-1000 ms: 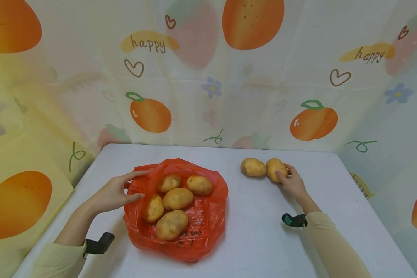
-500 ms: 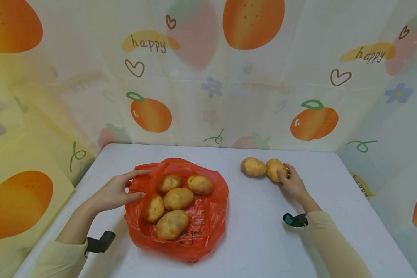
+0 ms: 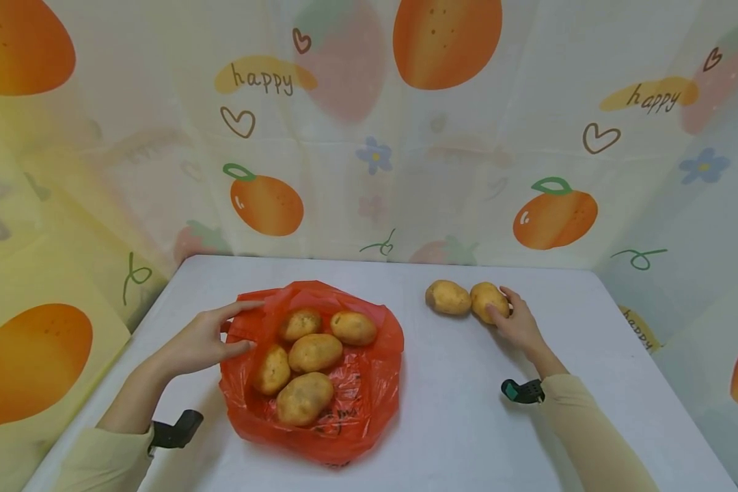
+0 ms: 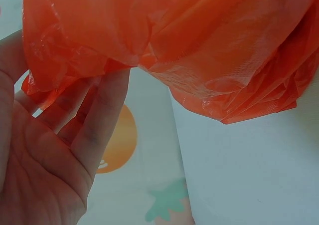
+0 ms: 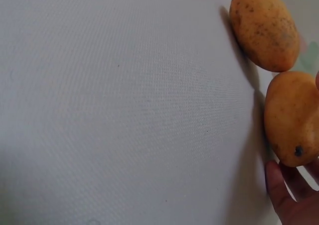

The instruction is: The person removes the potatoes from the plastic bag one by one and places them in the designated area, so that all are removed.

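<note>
On the table's left half a red plastic bag [image 3: 375, 383] stands spread wide, with several potatoes [image 3: 315, 352] inside. My left hand [image 3: 199, 342] holds the bag's left side, thumb and fingers at its rim; in the left wrist view the hand [image 4: 50, 150] meets the red film [image 4: 199, 40], which hides some fingertips. Toward the back right, my right hand [image 3: 521, 329] grips a potato [image 3: 487, 301] from its right side. That potato [image 5: 291, 117] rests on the table, beside a second potato [image 3: 447, 297] to its left.
The table [image 3: 443, 410] has a white cover. A curtain [image 3: 443, 198] printed with oranges hangs behind it and at both sides. Each wrist carries a small black camera, the left one [image 3: 177, 429] near the bag.
</note>
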Available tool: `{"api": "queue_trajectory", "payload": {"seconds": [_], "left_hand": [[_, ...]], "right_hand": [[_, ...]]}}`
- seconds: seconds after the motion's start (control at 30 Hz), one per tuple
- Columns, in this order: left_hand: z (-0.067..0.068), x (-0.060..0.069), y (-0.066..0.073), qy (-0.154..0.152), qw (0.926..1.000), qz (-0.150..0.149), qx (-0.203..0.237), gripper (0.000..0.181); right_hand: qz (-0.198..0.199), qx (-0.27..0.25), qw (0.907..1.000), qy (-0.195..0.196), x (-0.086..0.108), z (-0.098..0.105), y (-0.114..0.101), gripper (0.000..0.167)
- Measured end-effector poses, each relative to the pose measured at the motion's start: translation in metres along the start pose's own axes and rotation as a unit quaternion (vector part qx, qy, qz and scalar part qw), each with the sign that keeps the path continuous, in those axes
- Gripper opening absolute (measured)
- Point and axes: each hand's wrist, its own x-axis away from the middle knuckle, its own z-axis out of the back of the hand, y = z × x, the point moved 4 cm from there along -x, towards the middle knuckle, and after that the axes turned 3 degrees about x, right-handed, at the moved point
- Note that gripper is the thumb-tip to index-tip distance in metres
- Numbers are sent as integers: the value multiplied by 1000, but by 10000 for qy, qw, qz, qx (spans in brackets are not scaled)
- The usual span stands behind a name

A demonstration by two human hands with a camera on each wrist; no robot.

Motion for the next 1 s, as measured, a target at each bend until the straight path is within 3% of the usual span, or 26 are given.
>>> {"api": "queue_trajectory", "payload": {"seconds": [0.37, 0.63, 0.77, 0.9, 1.0], "left_hand": [[1, 1, 0, 9, 10000, -28, 78, 57], [1, 1, 0, 21, 10000, -78, 50, 57], [1, 2, 0, 54, 9999, -129, 45, 57], [0, 2, -1, 70, 9998, -183, 24, 56], [1, 2, -1, 61, 9998, -188, 29, 56]], "right_hand": [[86, -12, 9999, -104, -1, 0, 1, 73], [169, 45, 9998, -55, -1, 10, -5, 72], [442, 164, 9980, 416, 0, 16, -13, 62], [810, 161, 9901, 1138, 1, 19, -25, 48], [1033, -19, 9847, 1405, 1, 19, -37, 42]]}}
